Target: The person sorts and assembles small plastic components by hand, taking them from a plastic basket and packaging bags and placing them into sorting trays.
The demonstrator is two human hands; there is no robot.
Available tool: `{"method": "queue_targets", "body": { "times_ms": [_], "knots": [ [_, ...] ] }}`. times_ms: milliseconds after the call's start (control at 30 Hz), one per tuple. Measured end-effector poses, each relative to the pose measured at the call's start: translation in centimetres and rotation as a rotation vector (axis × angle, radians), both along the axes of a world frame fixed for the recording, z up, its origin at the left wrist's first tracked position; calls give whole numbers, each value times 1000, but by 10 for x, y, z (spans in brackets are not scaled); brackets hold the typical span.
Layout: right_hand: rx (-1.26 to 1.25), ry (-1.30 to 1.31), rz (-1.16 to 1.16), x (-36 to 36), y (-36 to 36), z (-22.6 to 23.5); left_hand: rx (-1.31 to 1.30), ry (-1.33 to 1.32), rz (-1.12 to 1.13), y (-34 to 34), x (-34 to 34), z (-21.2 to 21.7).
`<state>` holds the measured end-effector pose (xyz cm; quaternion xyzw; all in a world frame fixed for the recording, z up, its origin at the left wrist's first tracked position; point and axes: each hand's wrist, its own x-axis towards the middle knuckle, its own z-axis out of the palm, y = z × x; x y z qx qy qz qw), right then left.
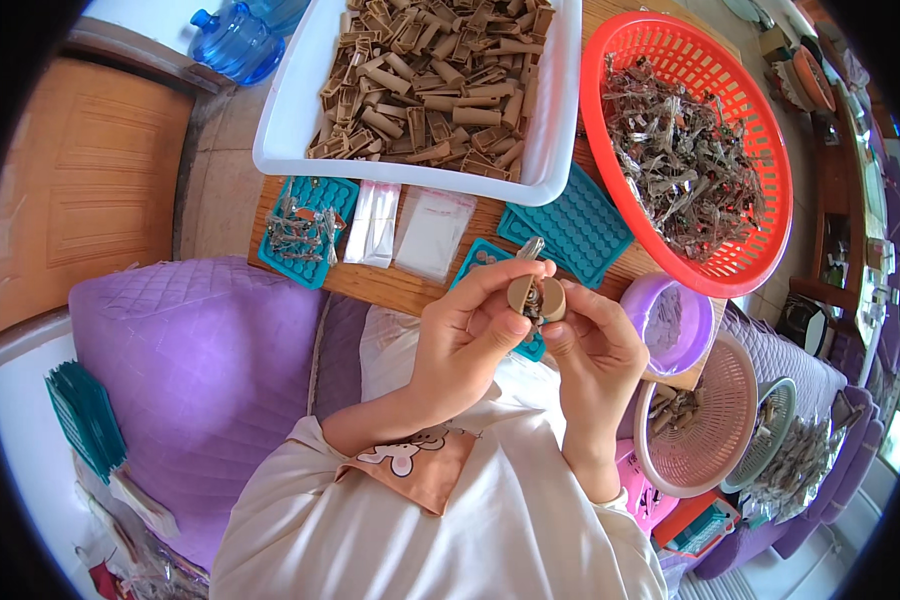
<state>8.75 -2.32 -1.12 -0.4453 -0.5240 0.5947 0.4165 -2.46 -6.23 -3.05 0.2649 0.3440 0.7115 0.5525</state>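
The fingers of the left hand (470,335) and right hand (598,352) are pinching a brown casing (520,294) by the worktop's (378,284) near edge; its parts are standing apart around metal bits, so this one is seemingly awaiting closure. Much is apparently remaining: the white tub (400,178) is holding loose brown shells (430,90), the red basket (598,130) along the right edge is carrying tangled metal parts (680,160), and the pink basket (710,440) near the right corner is containing a few brown pieces (675,408).

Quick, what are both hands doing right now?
Left hand: closed, pinching brown plastic.
Right hand: closed, pinching brown plastic too.
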Motion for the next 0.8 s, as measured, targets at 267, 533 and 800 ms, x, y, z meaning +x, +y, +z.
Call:
{"method": "queue_targets", "body": {
  "times_ms": [267, 533, 800],
  "knots": [
    [124, -92, -28, 5, -5, -5, -19, 166, 6, 2, 11, 1],
    [271, -313, 295, 5, -8, -2, 92, 559, 116, 2, 16, 6],
    [553, -342, 236, -6, -15, -28, 40, 292, -23, 5, 16, -2]
  ]
}}
